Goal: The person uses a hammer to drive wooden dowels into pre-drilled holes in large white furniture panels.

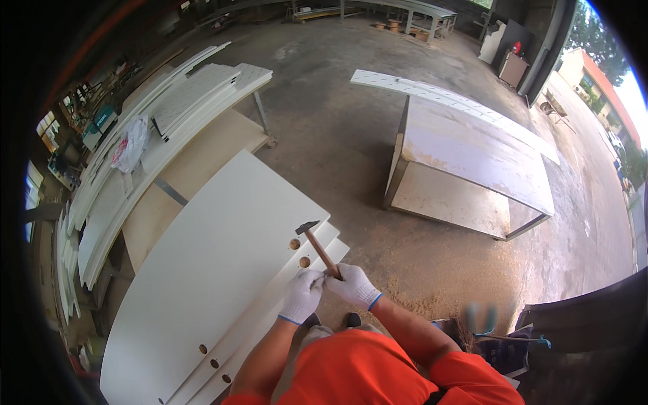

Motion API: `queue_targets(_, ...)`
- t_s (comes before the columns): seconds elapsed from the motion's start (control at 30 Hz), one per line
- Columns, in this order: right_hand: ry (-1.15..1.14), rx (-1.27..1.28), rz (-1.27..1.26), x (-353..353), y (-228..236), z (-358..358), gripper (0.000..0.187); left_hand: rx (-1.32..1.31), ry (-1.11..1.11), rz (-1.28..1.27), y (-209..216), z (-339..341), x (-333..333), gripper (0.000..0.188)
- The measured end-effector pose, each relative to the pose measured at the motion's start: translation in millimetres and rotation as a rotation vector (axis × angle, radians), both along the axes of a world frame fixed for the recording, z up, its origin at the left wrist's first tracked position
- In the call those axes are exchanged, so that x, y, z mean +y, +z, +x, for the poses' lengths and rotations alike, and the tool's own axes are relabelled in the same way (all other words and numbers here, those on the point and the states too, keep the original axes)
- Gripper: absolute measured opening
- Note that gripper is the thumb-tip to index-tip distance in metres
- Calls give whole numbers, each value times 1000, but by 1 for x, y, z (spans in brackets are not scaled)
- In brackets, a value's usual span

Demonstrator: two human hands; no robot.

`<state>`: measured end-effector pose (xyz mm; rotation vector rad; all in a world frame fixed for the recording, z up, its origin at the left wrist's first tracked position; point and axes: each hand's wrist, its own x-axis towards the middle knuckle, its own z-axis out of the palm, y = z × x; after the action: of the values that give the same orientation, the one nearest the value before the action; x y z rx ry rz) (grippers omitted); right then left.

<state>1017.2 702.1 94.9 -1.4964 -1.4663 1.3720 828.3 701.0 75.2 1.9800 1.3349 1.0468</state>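
A hammer (pixel 320 249) with a dark metal head and a wooden handle slants up over the edge of the white panels. My right hand (pixel 354 285), in a white knit glove with a blue cuff, is closed around the lower end of its handle. Close beside it, my left hand (pixel 304 294), gloved the same way, is closed with its fingertips pressed together; whatever they may hold is too small to make out. Under the hammer lies a stack of large white panels (pixel 223 236), stepped along the near edge, with round holes (pixel 305 262) near their edges.
To the left, a table carries long white boards (pixel 196 101) and a clear plastic bag (pixel 132 143). A metal-framed table (pixel 472 148) with a worn top and a long white strip stands to the right. Sawdust (pixel 432 283) covers the floor nearby. A dark bin-like object (pixel 580 337) stands at lower right.
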Motion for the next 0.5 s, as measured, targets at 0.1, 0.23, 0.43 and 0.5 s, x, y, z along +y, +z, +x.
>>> queue_targets(0.1, 24, -162, 103, -2, -6, 5, 31, 17, -13, -46, 10, 5, -8, 8)
queue_targets(0.23, -7, -228, 114, -12, 3, -2, 31, -114, 33, -151, -3, 8, -16, 8)
queue_targets(0.43, -537, 447, -193, -4, 5, 7, 20, -710, -65, -727, 23, 29, -36, 9)
queue_targets(0.5, -650, 573, -213, 16, -6, 43, 20, -833, -145, -843, 38, 26, -44, 12)
